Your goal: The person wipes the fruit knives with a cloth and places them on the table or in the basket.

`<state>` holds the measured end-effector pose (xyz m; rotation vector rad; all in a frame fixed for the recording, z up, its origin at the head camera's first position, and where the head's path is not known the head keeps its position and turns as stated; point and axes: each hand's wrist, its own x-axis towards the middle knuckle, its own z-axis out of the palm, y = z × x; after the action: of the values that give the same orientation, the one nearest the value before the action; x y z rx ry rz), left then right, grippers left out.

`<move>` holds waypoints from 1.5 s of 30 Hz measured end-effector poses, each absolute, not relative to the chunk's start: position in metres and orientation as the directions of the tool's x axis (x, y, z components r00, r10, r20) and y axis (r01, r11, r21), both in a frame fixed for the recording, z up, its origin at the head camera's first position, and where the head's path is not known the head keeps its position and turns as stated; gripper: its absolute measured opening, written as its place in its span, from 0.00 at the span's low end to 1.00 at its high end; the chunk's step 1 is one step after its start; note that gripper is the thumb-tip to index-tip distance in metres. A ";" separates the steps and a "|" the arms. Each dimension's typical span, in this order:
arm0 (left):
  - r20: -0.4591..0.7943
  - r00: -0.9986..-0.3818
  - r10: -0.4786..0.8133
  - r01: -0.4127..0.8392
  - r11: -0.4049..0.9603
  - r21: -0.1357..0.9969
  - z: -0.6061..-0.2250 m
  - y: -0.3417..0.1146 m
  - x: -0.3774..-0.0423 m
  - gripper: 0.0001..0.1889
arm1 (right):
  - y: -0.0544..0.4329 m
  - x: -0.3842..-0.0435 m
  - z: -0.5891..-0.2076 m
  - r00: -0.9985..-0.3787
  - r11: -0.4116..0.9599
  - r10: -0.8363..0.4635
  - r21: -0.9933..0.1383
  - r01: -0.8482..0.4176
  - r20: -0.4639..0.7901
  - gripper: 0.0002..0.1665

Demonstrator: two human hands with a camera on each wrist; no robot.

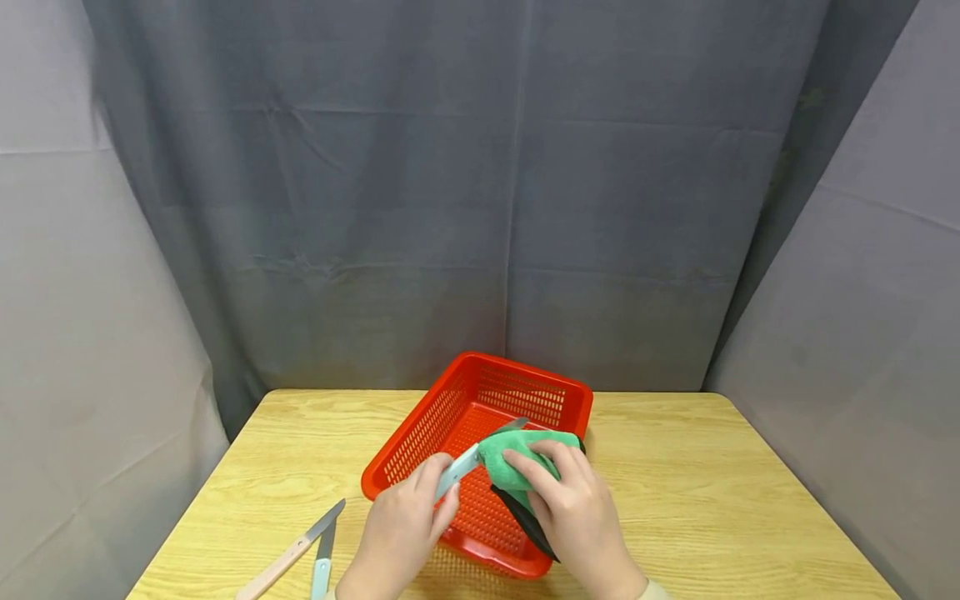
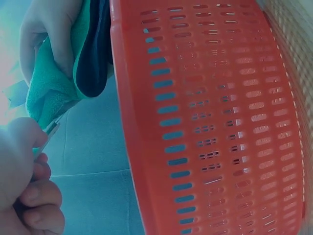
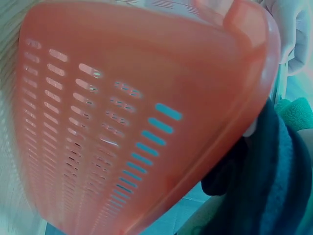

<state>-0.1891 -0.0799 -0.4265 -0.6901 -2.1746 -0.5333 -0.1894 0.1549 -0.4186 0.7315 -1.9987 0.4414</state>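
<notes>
A grey curtain [image 1: 405, 183] hangs behind my workspace, with pale sheets [image 1: 97, 333] at either side of a wood-grain table [image 1: 712, 500]. Starting from the left, I have a pink knife [image 1: 300, 546] lying aslant near the table's left edge, its tip toward the far edge. Just right of it lies a blue knife [image 1: 322, 568], the two blades overlapping near their tips. Next comes the left hand [image 1: 401, 525], its fingers curled and clamped round the pale blue handle of another knife, the held knife [image 1: 459, 468]. That one is off the table, tilted up to the right. Behind and below both hands, the red basket [image 1: 532, 377] sits askew around the middle of the table, its far corner toward the far edge. Over the basket's opening, a green cloth [image 1: 510, 462] with a black side wraps the held knife's blade, the tip poking out beyond it. Rightmost, the right hand [image 1: 577, 500] is clamped on the cloth, two fingers spread over its top; a dark flap hangs beneath, by the basket's right side.
</notes>
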 end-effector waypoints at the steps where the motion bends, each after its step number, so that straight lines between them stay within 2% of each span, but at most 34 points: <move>1: 0.780 -0.549 0.301 0.628 0.765 0.147 -0.427 -0.080 -0.189 0.18 | 0.155 -0.189 -0.419 -0.395 0.759 -0.314 -0.021 -0.650 0.863 0.36; 17: 0.795 -0.515 0.320 0.673 0.725 0.144 -0.428 -0.080 -0.190 0.18 | 0.156 -0.187 -0.418 -0.464 0.796 -0.246 -0.095 -0.597 0.851 0.39; 29: 0.797 -0.510 0.324 0.684 0.714 0.148 -0.427 -0.079 -0.190 0.19 | 0.164 -0.192 -0.414 -0.440 0.840 -0.201 -0.078 -0.538 0.875 0.40; 35: 0.794 -0.515 0.324 0.688 0.709 0.157 -0.427 -0.079 -0.190 0.18 | 0.169 -0.195 -0.414 -0.466 0.858 -0.175 -0.098 -0.504 0.867 0.38; 40: 0.782 -0.547 0.298 0.670 0.716 0.195 -0.427 -0.081 -0.190 0.17 | 0.172 -0.196 -0.412 -0.479 0.871 -0.149 -0.114 -0.478 0.865 0.38; 45: 0.758 -0.604 0.248 0.629 0.731 0.262 -0.428 -0.083 -0.191 0.15 | 0.174 -0.196 -0.408 -0.455 0.861 -0.133 -0.124 -0.493 0.881 0.37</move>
<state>-0.1915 -0.0827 -0.4284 -0.6589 -2.2029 -0.6742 -0.1956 0.1744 -0.4084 0.4568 -2.0252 0.4490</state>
